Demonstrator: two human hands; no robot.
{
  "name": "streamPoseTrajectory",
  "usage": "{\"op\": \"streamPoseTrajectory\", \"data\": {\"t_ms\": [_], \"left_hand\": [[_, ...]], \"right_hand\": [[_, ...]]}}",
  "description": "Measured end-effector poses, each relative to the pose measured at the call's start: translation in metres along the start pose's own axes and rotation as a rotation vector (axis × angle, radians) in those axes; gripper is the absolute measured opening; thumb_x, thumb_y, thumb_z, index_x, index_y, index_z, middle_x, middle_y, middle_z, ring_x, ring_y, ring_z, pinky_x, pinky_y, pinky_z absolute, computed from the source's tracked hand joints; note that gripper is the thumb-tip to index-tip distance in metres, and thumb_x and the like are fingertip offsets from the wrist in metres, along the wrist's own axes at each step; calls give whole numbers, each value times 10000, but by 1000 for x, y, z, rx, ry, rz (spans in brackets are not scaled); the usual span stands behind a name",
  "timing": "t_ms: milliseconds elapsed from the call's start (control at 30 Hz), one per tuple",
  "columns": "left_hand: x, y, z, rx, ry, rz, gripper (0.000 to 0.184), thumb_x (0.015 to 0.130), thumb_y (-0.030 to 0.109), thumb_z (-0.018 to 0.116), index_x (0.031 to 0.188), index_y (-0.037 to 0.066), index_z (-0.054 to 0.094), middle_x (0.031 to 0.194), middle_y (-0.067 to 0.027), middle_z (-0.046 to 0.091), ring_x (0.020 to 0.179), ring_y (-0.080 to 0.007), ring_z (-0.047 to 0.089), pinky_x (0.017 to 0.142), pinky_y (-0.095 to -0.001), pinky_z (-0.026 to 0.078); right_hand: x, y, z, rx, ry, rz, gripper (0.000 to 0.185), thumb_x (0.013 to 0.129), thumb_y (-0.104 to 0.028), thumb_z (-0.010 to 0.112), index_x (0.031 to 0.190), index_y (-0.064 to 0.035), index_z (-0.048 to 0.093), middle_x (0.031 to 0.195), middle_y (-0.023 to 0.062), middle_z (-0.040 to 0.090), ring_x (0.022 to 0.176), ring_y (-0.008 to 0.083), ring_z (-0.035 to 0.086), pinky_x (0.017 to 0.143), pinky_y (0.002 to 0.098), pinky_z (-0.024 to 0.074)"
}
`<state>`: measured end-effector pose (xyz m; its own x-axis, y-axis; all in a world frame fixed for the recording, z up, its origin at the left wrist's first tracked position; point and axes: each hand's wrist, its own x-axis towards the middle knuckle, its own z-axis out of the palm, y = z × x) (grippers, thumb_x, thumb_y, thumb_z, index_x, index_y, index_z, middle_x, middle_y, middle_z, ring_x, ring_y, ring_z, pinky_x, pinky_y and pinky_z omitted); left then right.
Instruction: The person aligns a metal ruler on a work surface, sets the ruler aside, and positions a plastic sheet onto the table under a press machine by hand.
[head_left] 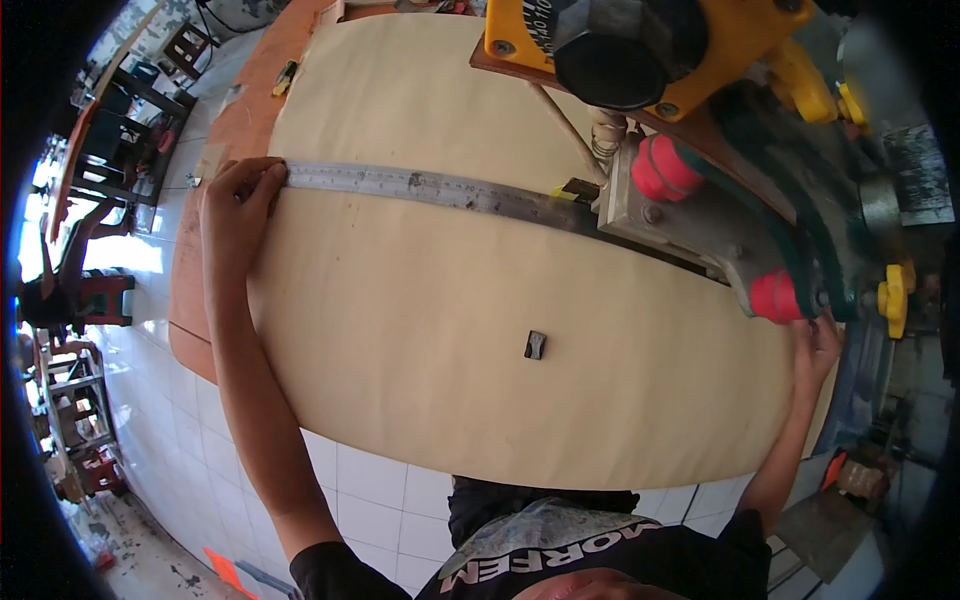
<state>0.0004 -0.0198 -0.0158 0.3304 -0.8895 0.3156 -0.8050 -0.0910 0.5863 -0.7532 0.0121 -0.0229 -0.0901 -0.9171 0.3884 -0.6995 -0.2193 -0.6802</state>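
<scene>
A long metal ruler [415,186] lies across the large cream sheet [430,330] that covers the table. My left hand [240,200] pinches the ruler's left end near the sheet's left edge, fingers closed. The ruler's other end runs under the machine [690,190] with red knobs and a yellow part. My right hand [822,345] is at the sheet's far right, just below the lower red knob; its fingertips are partly hidden by the machine. A small black sharpener-like piece [536,345] rests on the sheet.
A yellow-and-black cutter [285,78] lies on the brown board [190,290] at the left. The machine's yellow housing [520,30] overhangs the upper right. A person sits on a red stool [107,298] at the far left.
</scene>
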Motion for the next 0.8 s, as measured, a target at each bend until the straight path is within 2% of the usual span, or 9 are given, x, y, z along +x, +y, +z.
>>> {"op": "streamPoseTrajectory", "data": {"t_ms": [67, 100, 233, 333, 367, 433, 500, 567, 800], "left_hand": [[1, -1, -2, 10, -26, -10, 206, 940, 182, 752, 1056, 14, 779, 883, -68, 691, 794, -137, 624, 747, -293, 494], [1, -3, -3, 25, -51, -22, 228, 963, 177, 740, 1080, -16, 771, 964, -81, 738, 874, -140, 677, 809, -288, 528], [3, -8, -4, 56, -63, 4, 220, 967, 174, 733, 1073, -15, 770, 956, -80, 740, 861, -140, 677, 799, -288, 528], [4, -15, 2, 47, -47, 5, 224, 972, 180, 726, 1077, -13, 770, 945, -80, 744, 852, -142, 677, 791, -290, 530], [4, -20, 6, -27, -19, -3, 212, 939, 199, 752, 1051, 22, 783, 889, -74, 702, 786, -148, 633, 742, -305, 505], [4, -20, 6, -104, 8, -7, 203, 905, 219, 778, 1025, 57, 796, 833, -68, 659, 720, -154, 588, 694, -321, 480], [4, -17, 5, -47, 6, 1, 204, 904, 217, 780, 1031, 58, 797, 837, -71, 664, 721, -154, 595, 691, -324, 488], [4, -15, 5, -57, 5, -15, 201, 906, 210, 779, 1031, 53, 795, 835, -71, 665, 716, -154, 594, 686, -318, 486], [1, -3, 2, -3, 6, 14, 182, 921, 169, 768, 1036, 30, 791, 808, -65, 659, 672, -125, 568, 641, -288, 463]], "right_hand": [[5, -28, -16, -168, 92, -340, 237, 1004, -187, 647, 961, 37, 712, 838, 105, 674, 812, 226, 650, 777, 279, 499], [2, -46, -27, -169, 88, -345, 237, 1004, -187, 647, 961, 37, 712, 838, 105, 674, 812, 226, 650, 777, 279, 499], [-8, -142, -28, 31, -292, -670, 426, 971, -417, 670, 780, -37, 669, 740, 100, 662, 639, 228, 633, 622, 356, 521], [-22, -249, 30, -21, -643, -692, 396, 962, -489, 677, 901, -105, 753, 827, 85, 736, 670, 243, 688, 628, 341, 540], [-16, -260, 52, 124, -834, -704, 379, 971, -437, 685, 1004, -68, 763, 951, 117, 746, 773, 274, 717, 704, 412, 585], [-17, -269, 106, 164, -890, -765, 406, 972, -372, 690, 1156, -11, 717, 1174, 178, 702, 1001, 348, 705, 902, 490, 571], [-9, -287, 151, 42, -880, -823, 520, 971, -355, 675, 1283, 57, 617, 1354, 244, 593, 1236, 410, 593, 1081, 523, 469], [-7, -295, 187, -7, -821, -771, 597, 959, -353, 675, 1344, 85, 545, 1412, 286, 517, 1332, 437, 499, 1136, 526, 403], [-5, -299, 260, -246, -574, -796, 737, 958, -491, 627, 1364, 116, 527, 1385, 292, 518, 1256, 453, 504, 1084, 555, 415]]}}
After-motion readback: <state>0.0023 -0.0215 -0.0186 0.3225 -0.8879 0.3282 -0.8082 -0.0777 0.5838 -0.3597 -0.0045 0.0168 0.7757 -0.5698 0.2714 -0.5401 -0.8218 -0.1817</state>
